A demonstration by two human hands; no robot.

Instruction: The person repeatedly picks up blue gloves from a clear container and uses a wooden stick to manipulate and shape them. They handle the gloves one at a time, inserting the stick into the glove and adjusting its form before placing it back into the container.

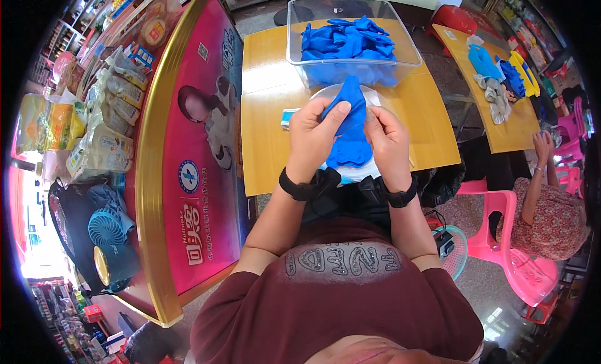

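Observation:
My left hand [314,133] pinches the edge of a soft, bright blue piece [352,117], thumb on top. It looks like thin rubber or fabric, and I cannot tell its exact kind. On its other side my right hand [388,138] is closed with fingertips at the same piece's edge. The blue piece hangs upright between my hands, narrow at the top and wider at its lower end. Beneath it is a white round item [374,98], mostly covered by the piece and my hands. Just beyond stands a clear plastic bin [404,51] holding a heap of similar blue pieces [350,41].
The yellow wooden table [266,123] carries the bin and a small packet [287,118]. A pink sign panel [194,207] rises close on my left. To the right, another table [510,129] holds blue, grey and yellow items; a person [544,207] sits there near a pink chair [501,239].

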